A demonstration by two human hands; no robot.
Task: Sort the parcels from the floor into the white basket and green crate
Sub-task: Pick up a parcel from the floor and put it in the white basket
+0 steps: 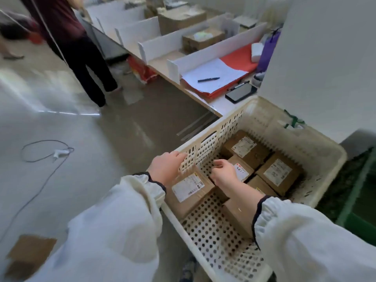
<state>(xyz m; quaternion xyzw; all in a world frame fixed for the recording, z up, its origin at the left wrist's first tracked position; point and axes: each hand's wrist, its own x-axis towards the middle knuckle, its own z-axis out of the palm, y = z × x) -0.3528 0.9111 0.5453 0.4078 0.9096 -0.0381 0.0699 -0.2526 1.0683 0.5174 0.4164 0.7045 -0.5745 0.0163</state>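
Observation:
The white basket (317, 151) has perforated walls and holds several brown labelled parcels (278, 174). One labelled parcel (191, 190) lies tilted against the basket's left wall. My left hand (164, 167) is at that parcel's left end, its fingers partly hidden behind the perforated wall. My right hand (223, 174) is inside the basket with curled fingers on the parcel's far right corner. The green crate (358, 224) shows only as a strip at the right edge, beside the basket.
A long table (215, 104) with white dividers, red paper, a pen and a phone runs behind the basket. A person (81, 47) stands on the floor at upper left. A cable (40, 159) lies on the floor, and flat cardboard (30, 253) at lower left.

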